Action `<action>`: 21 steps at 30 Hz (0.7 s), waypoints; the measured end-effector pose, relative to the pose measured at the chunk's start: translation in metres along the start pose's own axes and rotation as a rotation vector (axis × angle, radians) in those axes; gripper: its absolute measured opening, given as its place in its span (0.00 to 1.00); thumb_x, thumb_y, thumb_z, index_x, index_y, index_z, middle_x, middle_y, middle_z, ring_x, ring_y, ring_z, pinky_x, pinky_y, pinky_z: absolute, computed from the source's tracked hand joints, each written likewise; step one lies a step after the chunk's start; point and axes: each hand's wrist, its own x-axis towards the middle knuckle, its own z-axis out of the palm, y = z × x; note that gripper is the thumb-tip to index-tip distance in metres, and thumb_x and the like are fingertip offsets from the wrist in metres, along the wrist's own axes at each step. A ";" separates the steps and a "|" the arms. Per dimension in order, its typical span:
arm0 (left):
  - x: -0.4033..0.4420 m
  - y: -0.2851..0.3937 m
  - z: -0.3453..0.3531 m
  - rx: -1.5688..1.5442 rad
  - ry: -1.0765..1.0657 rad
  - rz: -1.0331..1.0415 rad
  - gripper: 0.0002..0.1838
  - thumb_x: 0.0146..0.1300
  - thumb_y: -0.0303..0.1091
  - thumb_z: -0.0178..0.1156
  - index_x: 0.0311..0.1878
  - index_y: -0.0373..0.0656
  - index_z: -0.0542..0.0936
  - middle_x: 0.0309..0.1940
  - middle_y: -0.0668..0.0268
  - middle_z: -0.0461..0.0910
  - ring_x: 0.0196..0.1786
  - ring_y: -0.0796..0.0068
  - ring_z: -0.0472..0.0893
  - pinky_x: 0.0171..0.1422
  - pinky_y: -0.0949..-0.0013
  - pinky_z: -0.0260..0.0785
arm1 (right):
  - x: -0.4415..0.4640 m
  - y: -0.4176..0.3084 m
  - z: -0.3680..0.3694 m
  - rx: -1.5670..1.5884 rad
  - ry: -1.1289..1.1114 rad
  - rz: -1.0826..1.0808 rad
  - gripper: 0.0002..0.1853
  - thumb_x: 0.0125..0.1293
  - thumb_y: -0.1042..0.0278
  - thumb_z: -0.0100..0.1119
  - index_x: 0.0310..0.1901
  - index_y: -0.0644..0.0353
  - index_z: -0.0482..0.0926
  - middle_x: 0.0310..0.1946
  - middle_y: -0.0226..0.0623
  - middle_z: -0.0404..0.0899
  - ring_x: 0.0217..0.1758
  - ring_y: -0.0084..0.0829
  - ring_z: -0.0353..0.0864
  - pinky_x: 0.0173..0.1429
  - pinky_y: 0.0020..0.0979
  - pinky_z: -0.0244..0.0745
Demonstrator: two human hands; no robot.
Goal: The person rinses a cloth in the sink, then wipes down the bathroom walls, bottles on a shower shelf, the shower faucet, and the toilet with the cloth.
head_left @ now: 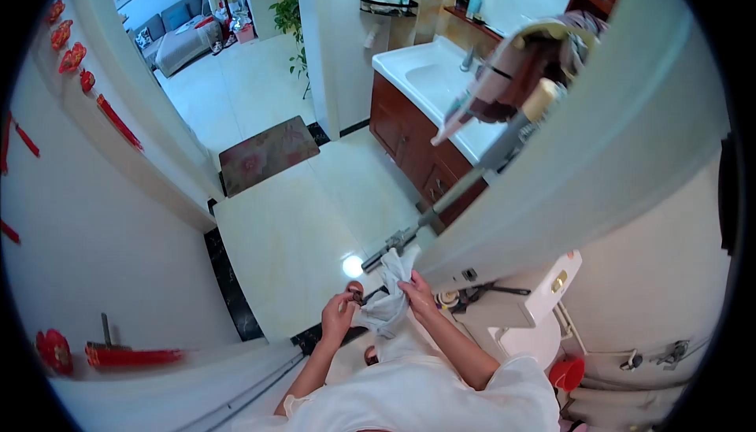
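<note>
A crumpled pale cloth (387, 304) hangs between my two hands at the lower centre. On its right side, my right hand (420, 294) is closed round the upper part of it. My left hand (339, 313) has its fingers bent together at the cloth's left edge; whether they pinch the cloth or something small and dark beside it is hard to make out. Just beyond the cloth is the metal head of a mop or squeegee (390, 249), its pole leaning up to the right.
A white sink (429, 77) on a red-brown cabinet (405, 129) stands beyond. A patterned mat (268, 155) lies by the doorway. A white door edge (472, 251) is close on the right, with a toilet (531, 337) and a red bucket (567, 372) behind it.
</note>
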 end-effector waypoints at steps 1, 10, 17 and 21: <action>0.015 -0.001 -0.011 0.086 0.002 0.047 0.12 0.60 0.31 0.62 0.47 0.41 0.81 0.43 0.59 0.83 0.49 0.64 0.81 0.56 0.66 0.70 | 0.014 -0.010 0.012 0.057 0.016 -0.022 0.21 0.63 0.77 0.58 0.58 0.61 0.70 0.52 0.36 0.78 0.54 0.28 0.76 0.58 0.27 0.70; 0.199 -0.034 -0.103 0.065 -0.145 -0.142 0.28 0.54 0.36 0.70 0.59 0.43 0.74 0.55 0.61 0.78 0.58 0.64 0.77 0.60 0.59 0.68 | 0.229 -0.082 0.136 0.148 0.106 -0.153 0.21 0.63 0.78 0.55 0.58 0.60 0.68 0.50 0.35 0.77 0.49 0.26 0.76 0.53 0.28 0.71; 0.393 0.034 -0.079 -0.247 -0.187 0.037 0.45 0.53 0.36 0.72 0.70 0.40 0.57 0.64 0.57 0.65 0.64 0.62 0.69 0.64 0.59 0.66 | 0.278 -0.184 0.261 0.157 -0.119 -0.086 0.24 0.66 0.74 0.55 0.63 0.59 0.65 0.53 0.33 0.75 0.54 0.24 0.74 0.58 0.26 0.69; 0.476 0.069 -0.074 -0.582 -0.326 -0.200 0.47 0.60 0.32 0.65 0.75 0.43 0.46 0.70 0.60 0.56 0.72 0.62 0.59 0.69 0.63 0.61 | 0.315 -0.230 0.261 -0.044 -0.372 -0.294 0.30 0.68 0.71 0.56 0.70 0.56 0.58 0.63 0.31 0.69 0.68 0.26 0.65 0.68 0.23 0.59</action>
